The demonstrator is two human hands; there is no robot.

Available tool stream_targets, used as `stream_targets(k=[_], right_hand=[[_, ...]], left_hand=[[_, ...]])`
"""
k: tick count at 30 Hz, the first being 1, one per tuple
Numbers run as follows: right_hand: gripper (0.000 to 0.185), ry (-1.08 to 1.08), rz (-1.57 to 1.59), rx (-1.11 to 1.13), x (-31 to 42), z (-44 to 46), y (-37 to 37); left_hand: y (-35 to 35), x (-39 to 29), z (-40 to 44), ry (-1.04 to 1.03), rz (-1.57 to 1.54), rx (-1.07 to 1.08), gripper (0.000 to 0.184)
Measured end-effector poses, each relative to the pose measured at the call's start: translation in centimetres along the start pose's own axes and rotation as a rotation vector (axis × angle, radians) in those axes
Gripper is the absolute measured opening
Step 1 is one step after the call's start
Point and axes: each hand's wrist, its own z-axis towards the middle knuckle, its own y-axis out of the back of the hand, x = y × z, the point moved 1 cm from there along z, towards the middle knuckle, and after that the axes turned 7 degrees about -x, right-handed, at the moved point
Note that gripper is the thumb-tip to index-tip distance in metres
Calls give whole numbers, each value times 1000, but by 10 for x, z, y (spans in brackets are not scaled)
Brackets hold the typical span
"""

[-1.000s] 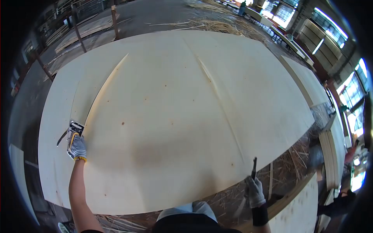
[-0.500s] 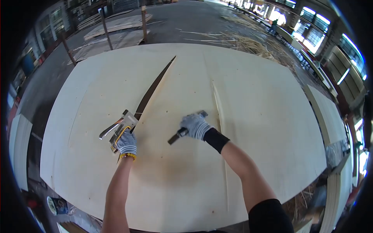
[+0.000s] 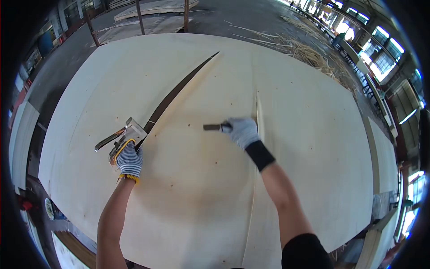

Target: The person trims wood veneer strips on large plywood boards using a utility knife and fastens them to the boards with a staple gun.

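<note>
A large pale wood veneer sheet (image 3: 192, 201) lies in front of me, split by a long dark curved gap (image 3: 177, 90) left of centre. My left hand (image 3: 129, 160), in a striped glove, grips a metal staple gun (image 3: 133, 132) with its nose beside the gap. Its lever sticks out to the left. Over the middle of the sheet, my gloved right hand (image 3: 242, 131) is closed round a dark, flat, bar-like tool (image 3: 212, 127), whose end points left. The fingers there are slightly blurred. A raised veneer edge (image 3: 260, 114) runs close to that hand.
Upright rusty posts (image 3: 186, 15) stand past the far edge, before stacked sheets (image 3: 154, 7). Wood scraps (image 3: 309, 54) litter the floor at far right. Stacked boards (image 3: 380, 152) flank the right side, pale panels (image 3: 24, 143) the left. A tub (image 3: 50, 209) sits lower left.
My right hand has moved up and right, and the tool has turned from slanting to nearly level. The left hand with the staple gun appears farther left as the view shifts.
</note>
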Motion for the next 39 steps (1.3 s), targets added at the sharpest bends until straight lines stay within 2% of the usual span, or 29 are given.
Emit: stream_targets(k=[3,6,9,11,14,17,18,19,21,22,23,25,27,28,29,30,31,32,33,34,35,36,37,38,39], right_hand=[[18,-7,-104,127,16,-31,-2],[18,-89,-181,139,11,-14,4],[24,-342,278,-102,-1,-17,36],[21,-406,631,-330,-18,-21,36],[24,-508,575,-262,-25,-22,28],[24,-412,520,-206,9,-19,20],[27,-399,-56,-42,38,-32,20],[30,-424,-228,159,63,-49,10],[27,-301,-223,144,115,-119,25],[22,-157,-128,-23,122,-158,28],[15,-49,-54,-89,138,-180,44],[10,-81,-25,-16,151,-207,58],[10,-91,243,-45,151,-198,70],[10,-157,220,96,128,-198,68],[15,-547,958,-13,119,-197,66],[15,-660,991,-67,100,-189,72],[20,-763,1021,-126,74,-178,83],[22,-924,1429,-198,59,-170,94],[23,-909,1461,-223,55,-175,96],[23,-892,1489,-243,52,-179,97],[24,-878,1514,-257,49,-183,95],[15,-856,1389,-235,51,-191,86],[12,-632,1008,-306,78,-198,82],[12,-404,628,-356,117,-208,76],[13,-439,833,-186,147,-225,68]], left_hand=[[15,-7,5,111,-81,155,33],[10,-5,4,104,-96,117,34],[-5,4,0,59,-79,53,37],[-2,4,1,42,-65,32,38],[-8,9,-1,69,-152,18,38],[-5,6,1,98,-181,78,37],[0,7,8,82,-187,154,37],[11,8,14,103,-187,168,36],[30,2,13,129,-196,214,35],[8,5,5,45,-113,7,35],[10,5,4,92,-131,108,36],[17,0,11,178,-165,296,37],[2,6,8,63,-120,121,40],[-3,8,6,0,-87,-7,41],[-4,7,0,-70,-57,-121,41],[14,3,4,22,-186,99,44],[12,2,2,-14,-189,47,45],[7,5,3,-47,-192,-14,46],[1,9,4,-74,-193,-73,47],[2,10,6,-32,-277,-6,54],[4,9,4,-63,-268,-80,56],[6,8,1,-94,-260,-149,58],[11,5,-1,-127,-251,-219,60],[6,6,0,-129,-276,-203,64],[8,5,-3,-124,-277,-195,63]])
